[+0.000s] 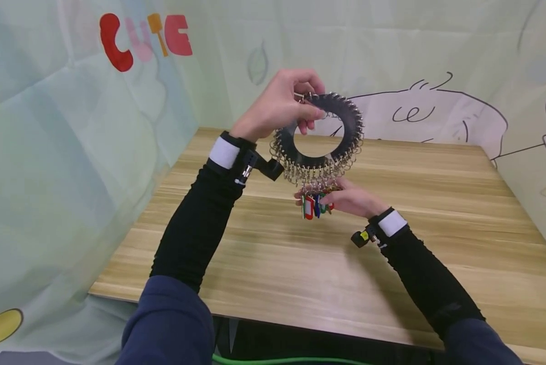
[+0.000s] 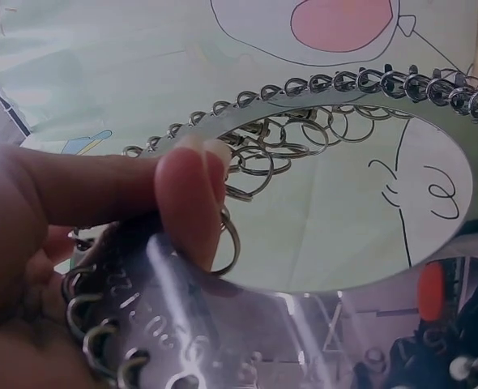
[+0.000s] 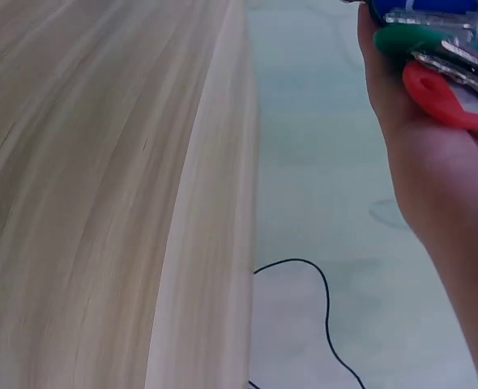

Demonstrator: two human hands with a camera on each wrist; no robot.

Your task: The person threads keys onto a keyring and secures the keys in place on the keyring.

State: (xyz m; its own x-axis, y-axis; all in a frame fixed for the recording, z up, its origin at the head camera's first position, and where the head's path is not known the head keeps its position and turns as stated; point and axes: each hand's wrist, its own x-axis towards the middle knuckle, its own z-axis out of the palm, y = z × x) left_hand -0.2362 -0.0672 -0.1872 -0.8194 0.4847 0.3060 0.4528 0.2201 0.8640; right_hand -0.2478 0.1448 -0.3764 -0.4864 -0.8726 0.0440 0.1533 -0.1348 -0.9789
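My left hand (image 1: 284, 101) holds up a dark ring-shaped plate (image 1: 352, 124) by its upper left edge, thumb on the near face. Small metal clasps and rings (image 1: 311, 175) line the plate's rim all around. In the left wrist view, the thumb (image 2: 189, 203) presses on the shiny plate (image 2: 304, 324), which has raised marks. Several coloured key tags (image 1: 309, 207), red, blue and green, hang beneath the plate. My right hand (image 1: 352, 197) has them between thumb and fingers. Close up in the right wrist view, a red tag (image 3: 433, 93) lies against that hand, partly cut off.
Below both hands spreads a wood-grain table (image 1: 273, 274). Printed cloth (image 1: 368, 45) hangs behind it and along the left and right sides. A green cable (image 1: 291, 361) runs below the table's front edge. Each wrist bears a strapped camera.
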